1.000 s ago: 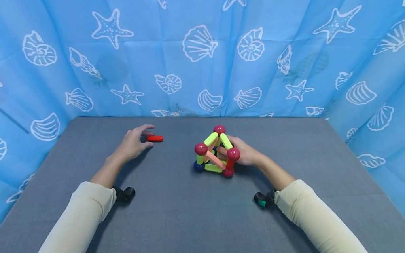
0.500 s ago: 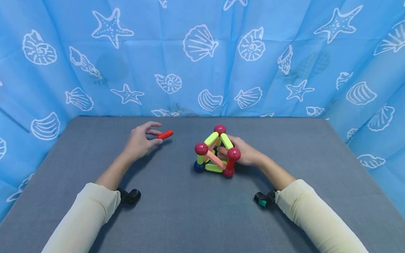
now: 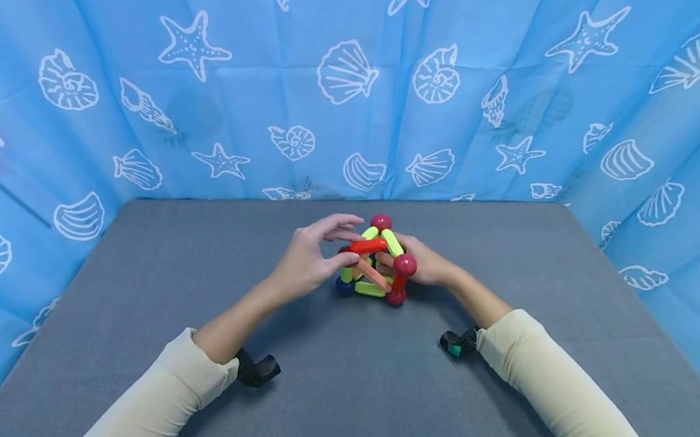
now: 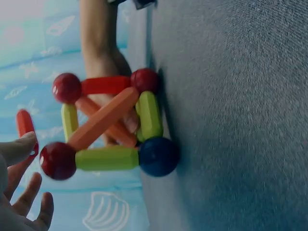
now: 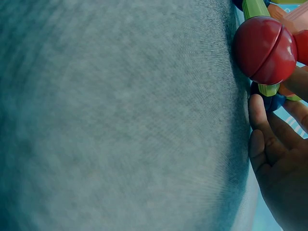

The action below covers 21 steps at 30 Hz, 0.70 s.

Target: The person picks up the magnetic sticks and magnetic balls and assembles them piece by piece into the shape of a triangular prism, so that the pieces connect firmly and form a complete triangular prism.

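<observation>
A magnetic rod-and-ball frame [image 3: 372, 276] stands on the grey table, made of lime, orange and red rods joined by dark red and navy balls. Its right side is gripped by my right hand [image 3: 425, 262], whose fingers reach in behind the rods. Between thumb and fingers, my left hand [image 3: 308, 257] pinches a loose red magnetic rod [image 3: 368, 246] over the top of the frame. In the left wrist view, that red rod [image 4: 25, 122] sits beside the upper dark red balls. A dark red ball [image 5: 265, 50] looms near my right fingers in the right wrist view.
The grey cloth-covered table [image 3: 352, 397] spreads around the frame. Behind it and along both sides hangs a blue curtain [image 3: 292, 106] with white shells and starfish. Black wrist cameras [image 3: 258, 370] hang beneath both forearms, close to the cloth.
My left hand has picked the red rod up from the table's left part and carried it right to the top of the frame. The right hand and the frame stay put.
</observation>
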{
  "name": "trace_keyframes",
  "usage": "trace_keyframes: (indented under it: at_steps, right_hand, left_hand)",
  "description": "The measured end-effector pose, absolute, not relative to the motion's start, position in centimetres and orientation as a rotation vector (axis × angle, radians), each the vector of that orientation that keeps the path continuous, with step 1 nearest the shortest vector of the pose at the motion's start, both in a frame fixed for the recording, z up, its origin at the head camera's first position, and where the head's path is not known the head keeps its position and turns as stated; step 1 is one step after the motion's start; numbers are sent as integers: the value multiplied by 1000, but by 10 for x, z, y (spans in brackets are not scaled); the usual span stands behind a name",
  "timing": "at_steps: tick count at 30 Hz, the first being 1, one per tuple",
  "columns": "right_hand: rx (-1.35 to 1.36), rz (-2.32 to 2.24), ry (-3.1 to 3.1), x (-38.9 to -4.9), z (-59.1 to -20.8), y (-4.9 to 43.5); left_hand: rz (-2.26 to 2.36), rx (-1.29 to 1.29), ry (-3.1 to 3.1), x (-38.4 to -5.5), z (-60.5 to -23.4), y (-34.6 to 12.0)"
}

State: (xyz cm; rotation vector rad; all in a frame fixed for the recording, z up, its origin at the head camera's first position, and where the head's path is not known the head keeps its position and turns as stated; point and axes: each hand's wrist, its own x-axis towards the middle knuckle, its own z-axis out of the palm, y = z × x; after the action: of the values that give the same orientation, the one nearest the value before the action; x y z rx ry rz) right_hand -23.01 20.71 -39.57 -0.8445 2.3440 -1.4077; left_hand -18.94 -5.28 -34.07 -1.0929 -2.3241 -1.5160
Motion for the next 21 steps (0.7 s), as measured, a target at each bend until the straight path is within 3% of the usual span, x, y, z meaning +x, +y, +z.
trace_keyframes:
  at_steps: [21]
  right_hand:
    - [-901,-1372,2391,-230,-398,211]
  left_hand:
    - [-929,-1207,-2535,-186,-338,-38]
